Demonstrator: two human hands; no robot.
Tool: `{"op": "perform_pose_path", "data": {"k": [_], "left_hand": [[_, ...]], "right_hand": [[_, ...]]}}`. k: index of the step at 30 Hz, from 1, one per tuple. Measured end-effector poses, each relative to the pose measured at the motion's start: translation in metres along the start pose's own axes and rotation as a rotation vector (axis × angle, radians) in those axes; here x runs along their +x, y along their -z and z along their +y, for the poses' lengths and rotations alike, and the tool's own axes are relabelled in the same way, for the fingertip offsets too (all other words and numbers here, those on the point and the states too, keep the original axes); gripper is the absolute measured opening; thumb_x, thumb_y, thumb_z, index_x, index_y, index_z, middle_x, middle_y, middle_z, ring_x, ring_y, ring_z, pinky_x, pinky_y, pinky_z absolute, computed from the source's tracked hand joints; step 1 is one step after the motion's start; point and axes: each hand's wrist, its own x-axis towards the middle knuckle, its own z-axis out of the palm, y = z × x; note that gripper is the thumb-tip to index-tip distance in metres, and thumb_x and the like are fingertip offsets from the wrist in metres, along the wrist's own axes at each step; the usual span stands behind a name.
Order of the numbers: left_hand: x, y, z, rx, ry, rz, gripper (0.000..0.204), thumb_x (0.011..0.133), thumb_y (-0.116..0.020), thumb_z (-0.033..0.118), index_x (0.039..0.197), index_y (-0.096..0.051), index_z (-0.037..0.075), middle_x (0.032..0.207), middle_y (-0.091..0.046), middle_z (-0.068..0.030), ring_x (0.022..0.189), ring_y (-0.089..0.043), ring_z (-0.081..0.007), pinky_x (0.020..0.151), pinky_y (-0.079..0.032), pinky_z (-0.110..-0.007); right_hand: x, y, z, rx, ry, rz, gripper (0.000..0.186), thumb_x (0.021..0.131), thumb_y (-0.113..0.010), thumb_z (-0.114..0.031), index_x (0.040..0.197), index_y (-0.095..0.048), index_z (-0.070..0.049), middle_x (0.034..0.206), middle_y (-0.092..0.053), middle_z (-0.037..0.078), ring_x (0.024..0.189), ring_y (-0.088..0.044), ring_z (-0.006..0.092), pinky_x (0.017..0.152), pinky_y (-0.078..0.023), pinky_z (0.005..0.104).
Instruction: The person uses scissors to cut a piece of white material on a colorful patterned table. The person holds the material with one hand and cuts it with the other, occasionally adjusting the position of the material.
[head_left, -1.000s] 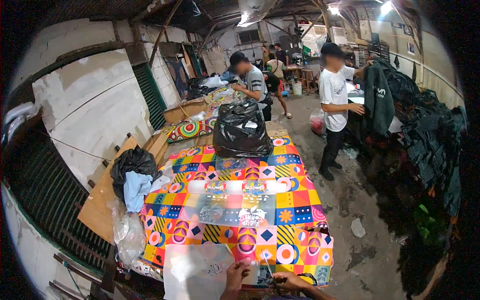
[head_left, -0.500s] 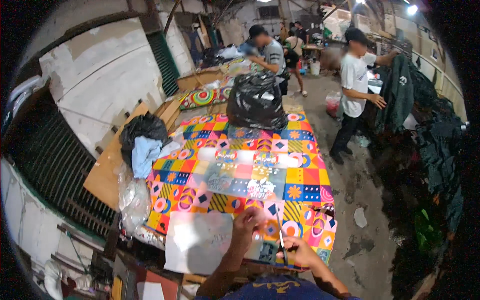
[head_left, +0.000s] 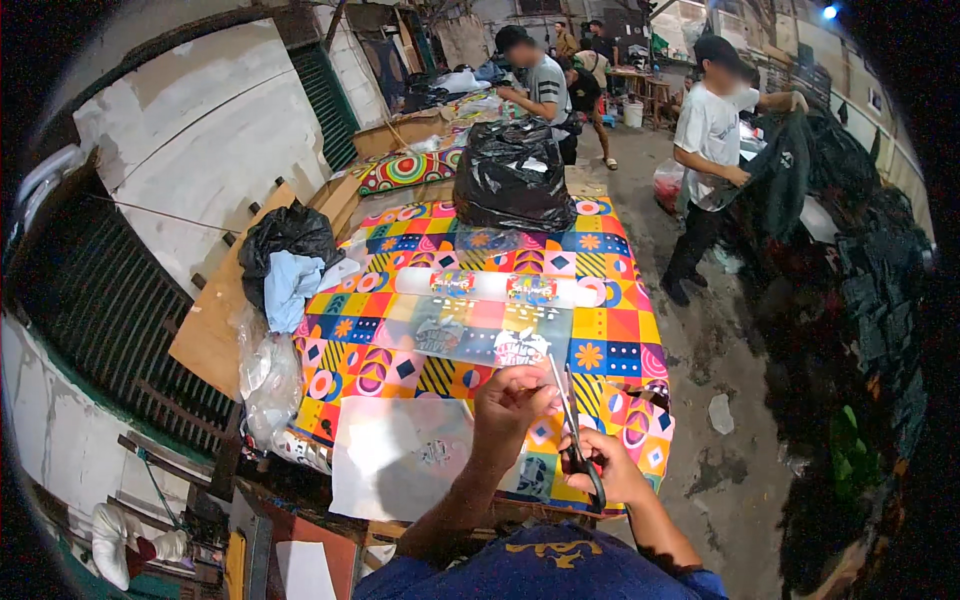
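Here | right hand (head_left: 617, 470) grips scissors (head_left: 574, 432), long axis forward, tips away | left hand (head_left: 506, 412): grip unclear

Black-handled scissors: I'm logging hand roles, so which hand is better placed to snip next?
Likely the right hand: it grips the black-handled scissors, blades parted and pointing toward the clear printed film. The left hand, beside the blades, holds none.
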Motion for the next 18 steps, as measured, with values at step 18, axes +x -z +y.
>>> {"op": "perform_pose_path", "data": {"k": [18], "left_hand": [[-0.017, -0.017, 0.000, 0.198, -0.164, 0.041, 0.016, 0.078, -0.067, -0.003, 0.092, -0.062, -0.002, 0.081, -0.064, -0.0056, 0.075, -0.061, -0.0091, 0.068, -0.051, -0.022]], "right_hand": [[-0.002, 0.003, -0.011, -0.017, 0.110, 0.045, 0.043, 0.073, -0.076, -0.017, 0.107, -0.054, -0.002, 0.078, -0.050, -0.002, 0.068, -0.045, 0.0053, 0.061, -0.036, 0.0206]]}}
